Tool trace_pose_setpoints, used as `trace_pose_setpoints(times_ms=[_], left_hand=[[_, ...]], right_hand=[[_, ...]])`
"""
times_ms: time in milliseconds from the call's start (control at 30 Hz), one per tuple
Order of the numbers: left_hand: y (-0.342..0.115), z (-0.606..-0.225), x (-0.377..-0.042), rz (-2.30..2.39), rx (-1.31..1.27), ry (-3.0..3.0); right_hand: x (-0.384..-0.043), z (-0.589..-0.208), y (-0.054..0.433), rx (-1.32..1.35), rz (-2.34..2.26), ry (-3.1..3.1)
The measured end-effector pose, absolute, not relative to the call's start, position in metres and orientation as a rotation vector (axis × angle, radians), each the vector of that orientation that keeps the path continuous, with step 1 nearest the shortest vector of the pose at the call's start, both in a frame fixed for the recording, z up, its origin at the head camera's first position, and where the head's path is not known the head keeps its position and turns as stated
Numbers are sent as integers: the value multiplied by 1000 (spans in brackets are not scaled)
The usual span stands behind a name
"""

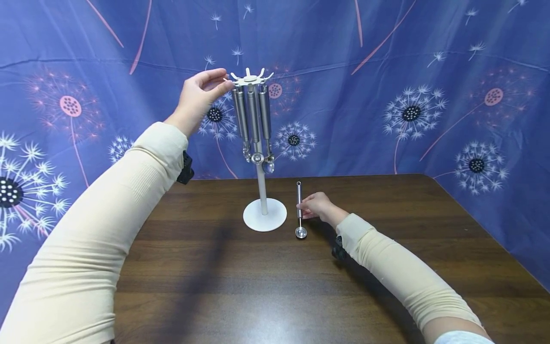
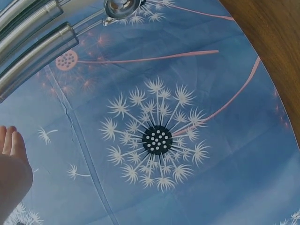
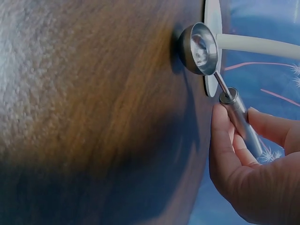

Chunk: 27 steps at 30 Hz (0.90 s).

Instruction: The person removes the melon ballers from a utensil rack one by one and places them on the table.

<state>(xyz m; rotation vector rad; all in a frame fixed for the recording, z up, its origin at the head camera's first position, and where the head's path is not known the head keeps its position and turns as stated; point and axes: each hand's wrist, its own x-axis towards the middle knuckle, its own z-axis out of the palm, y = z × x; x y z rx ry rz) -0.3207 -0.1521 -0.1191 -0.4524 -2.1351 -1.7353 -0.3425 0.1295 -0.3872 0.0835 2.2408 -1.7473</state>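
Note:
In the head view my left hand (image 1: 202, 95) pinches one hook of a white rotating-style utensil rack (image 1: 250, 80) between thumb and fingers. Several utensils with steel handles (image 1: 253, 114) hang from the rack's hooks, their small heads pointing down. To the right of the rack's pole, my right hand (image 1: 317, 206) grips a steel scoop (image 1: 299, 196) by its tubular handle. The right wrist view shows its round, deep bowl (image 3: 199, 49) close over the wooden table, with thumb and fingers on either side of the handle. Only part of the left hand (image 2: 14, 164) shows in the left wrist view.
The rack stands on a round white base (image 1: 265, 224) on a dark wooden table (image 1: 266, 282). Behind the table's far edge hangs a blue cloth (image 1: 343, 119) with dandelion prints.

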Motion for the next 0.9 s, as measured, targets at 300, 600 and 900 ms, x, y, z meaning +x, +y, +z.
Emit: trace_pose_setpoints(times_ms=[300,600,900], left_hand=[[-157,-113,-323,-1683,-498,-2342],[-159,-107,-325,-1561,-521,-2481],[-163,-106,-323,-1561,-523,-2478]], right_hand=[[-345,-396,127,101,-1726,2223],[-350,-407,130,92,-1714,2198],[-349,-408,126,149,-1695,2208]])
